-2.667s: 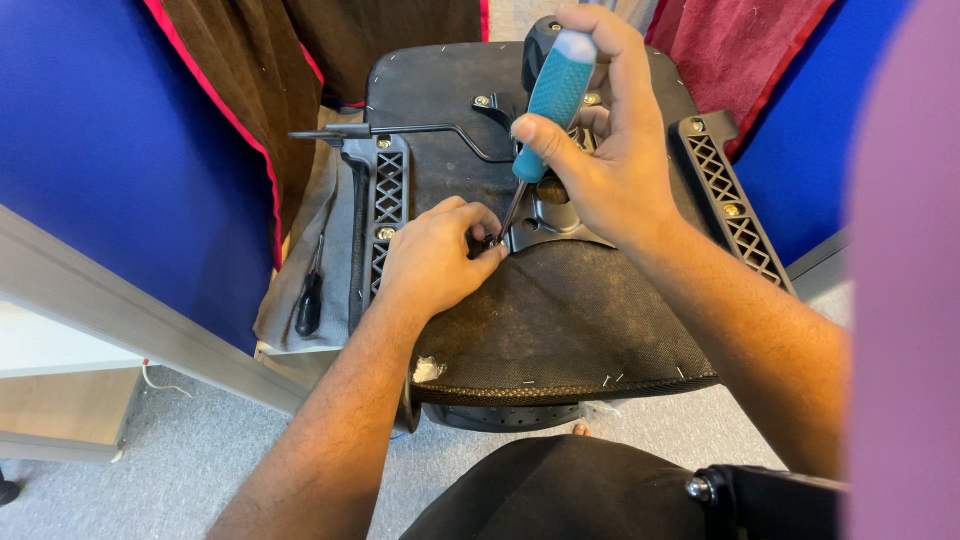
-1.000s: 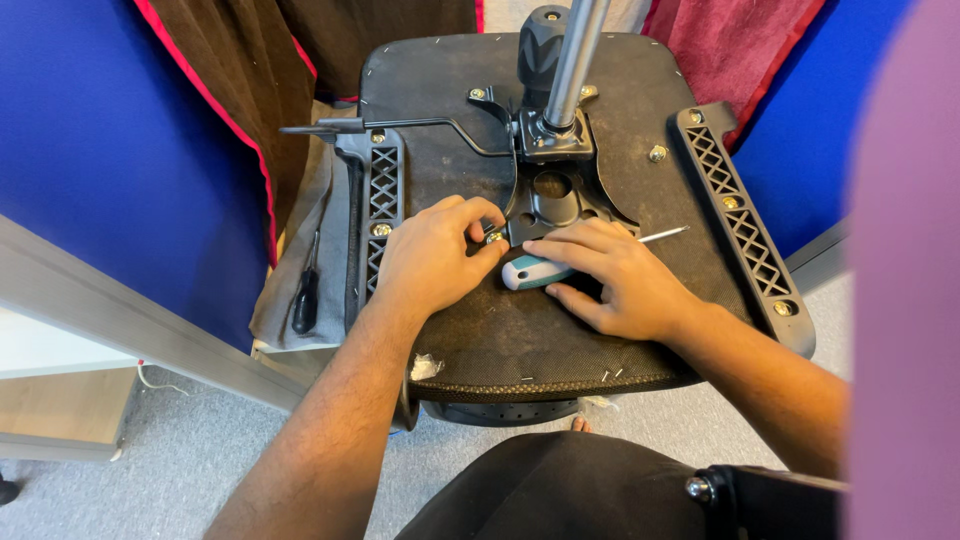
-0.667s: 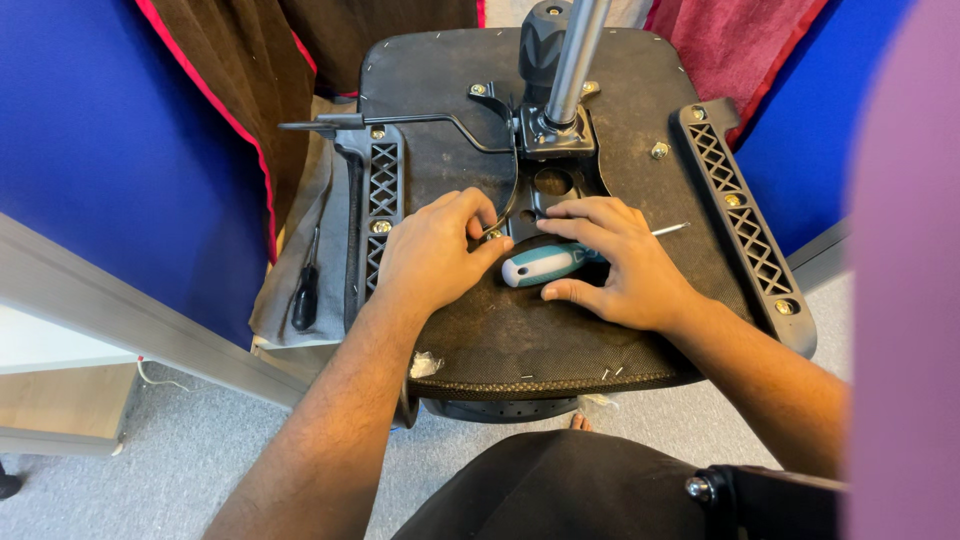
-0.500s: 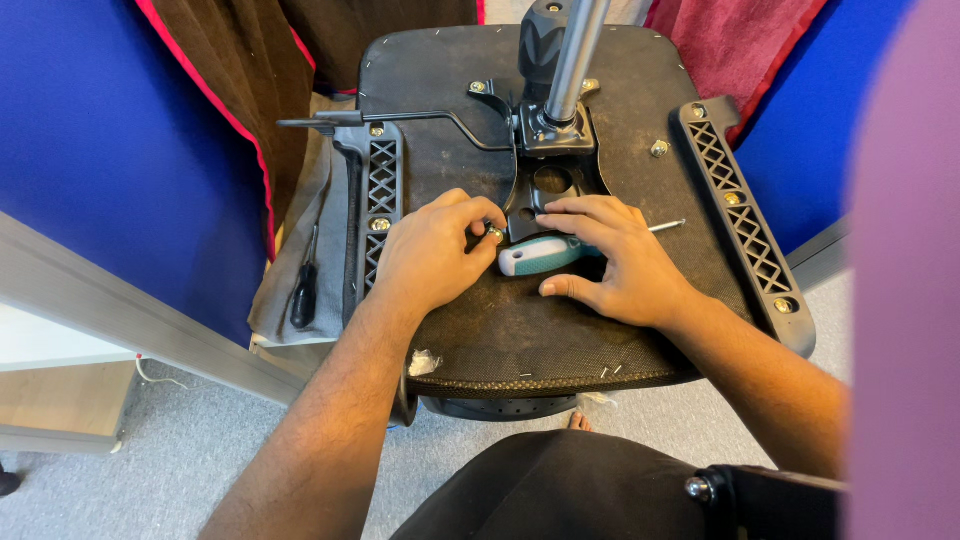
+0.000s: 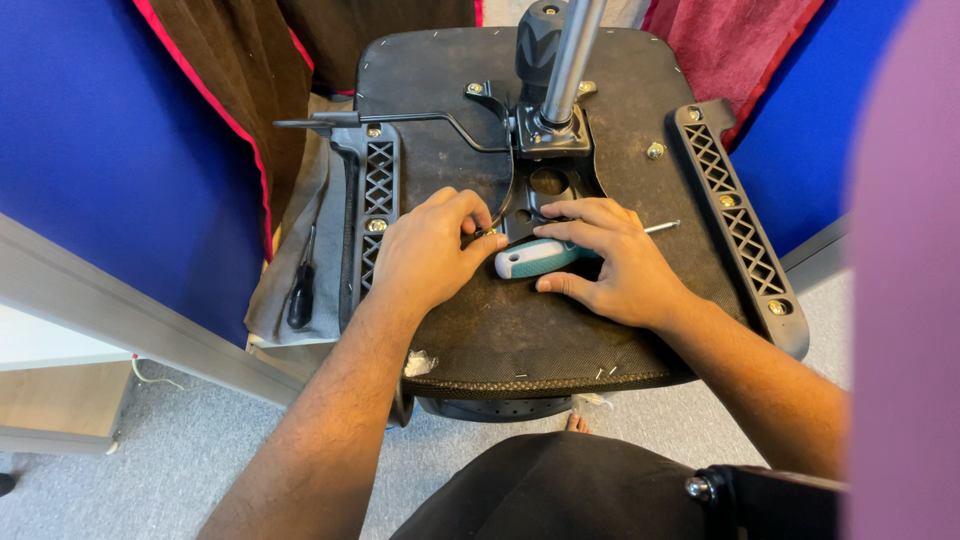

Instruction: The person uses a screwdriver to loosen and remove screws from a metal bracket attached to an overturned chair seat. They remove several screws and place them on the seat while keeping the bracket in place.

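An upturned office chair seat (image 5: 520, 320) lies before me, its black underside up, with a metal mechanism plate (image 5: 545, 185) and a chrome gas cylinder (image 5: 568, 55) at the far middle. My left hand (image 5: 425, 250) pinches a small brass-coloured bolt (image 5: 490, 232) at the plate's near left corner. My right hand (image 5: 605, 265) lies flat over a screwdriver with a teal and white handle (image 5: 525, 260), pressing it on the seat. The screwdriver's thin shaft (image 5: 660, 227) sticks out to the right past my fingers.
Two black lattice armrest brackets (image 5: 378, 190) (image 5: 735, 225) run along the seat's sides. A black adjustment lever (image 5: 400, 120) reaches left. A second, black-handled screwdriver (image 5: 300, 295) lies on grey cloth at the left. Blue partition walls (image 5: 110, 160) stand on both sides; grey carpet (image 5: 170, 450) is below.
My right hand had the screwdriver upright on the bolt, then laid it flat on the seat and now rests over it. My left hand stays on the bolt, fingers shifting slightly.
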